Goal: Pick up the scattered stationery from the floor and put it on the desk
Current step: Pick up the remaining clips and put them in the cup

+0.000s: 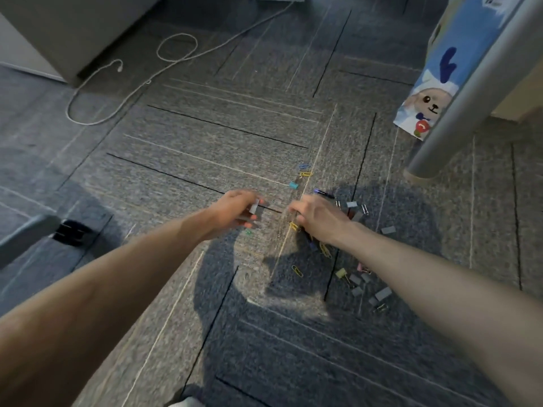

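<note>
Head view shows you crouched over the carpet, both arms reaching to mid-frame because the stationery lies there, low beside the desk leg (458,113) at upper right. Your left hand (235,211) has its grip closed on a small grey binder clip (254,206), pinched between thumb and fingers. Your right hand (316,217) rests, fingers curled, on the pile of paper clips (324,249); blur hides whether that grip holds anything. More grey binder clips (382,293) lie scattered at lower right, none yet on the desk.
</note>
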Motion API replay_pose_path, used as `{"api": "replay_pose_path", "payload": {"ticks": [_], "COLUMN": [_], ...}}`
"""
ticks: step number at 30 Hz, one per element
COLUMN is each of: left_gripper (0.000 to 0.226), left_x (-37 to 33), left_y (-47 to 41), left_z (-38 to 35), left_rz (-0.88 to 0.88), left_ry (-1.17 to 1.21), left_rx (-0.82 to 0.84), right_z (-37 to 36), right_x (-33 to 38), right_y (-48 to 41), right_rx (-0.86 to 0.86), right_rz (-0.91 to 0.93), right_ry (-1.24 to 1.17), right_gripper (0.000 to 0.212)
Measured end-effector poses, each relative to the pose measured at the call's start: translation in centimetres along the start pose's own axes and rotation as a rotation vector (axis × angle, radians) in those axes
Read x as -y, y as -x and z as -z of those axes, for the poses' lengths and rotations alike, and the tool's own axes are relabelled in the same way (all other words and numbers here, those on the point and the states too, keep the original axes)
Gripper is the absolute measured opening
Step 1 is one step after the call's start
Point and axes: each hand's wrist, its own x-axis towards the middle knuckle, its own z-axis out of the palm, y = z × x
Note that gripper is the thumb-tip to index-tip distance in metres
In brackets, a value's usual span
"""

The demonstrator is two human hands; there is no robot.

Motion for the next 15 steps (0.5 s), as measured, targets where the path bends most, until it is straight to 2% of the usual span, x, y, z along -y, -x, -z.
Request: {"api": "replay_pose_path", "payload": {"ticks": [2,4,5,7,9,10,15], "left_gripper": [0.021,0.022,0.022,0.019,0.019,0.021,0.018], "left_x": [0.4,0.8,1.0,1.1,1.1,1.1,0.9], "left_y": [0.4,0.7,0.9,1.1,1.0,0.9,-0.5], "left_z": [0.3,0.6,0.7,0.6,0.3,0.1,-1.3], "left_rz": [0.018,0.066,0.080,0.080,0.079,0.077,0.077], "left_ry": [0.038,0.108,0.143,0.207,0.253,0.266,0.358], "left_rx": [0.000,0.011,0.019,0.027,0.020,0.017,0.022], "right_z": [0.2,0.3,0.4,0.6,0.7,0.8,1.9], "right_x": [0.2,0.4,0.6,1.0,1.1,1.1,1.5], "right_y": [-0.3,-0.4,-0.4,-0.3,0.1,0.5,1.6], "right_rx": [-0.013,-0.024,-0.049,-0.055,-0.024,-0.015,-0.090], "right_rz": [0.023,-0.028,-0.105,-0.285,-0.359,-0.366,-0.386], "right_ry": [-0.019,-0.083,-0.206,-0.693,-1.222,-1.395,-1.742], "right_gripper": [0.011,0.019,0.023,0.025,0.025,0.027,0.038]}}
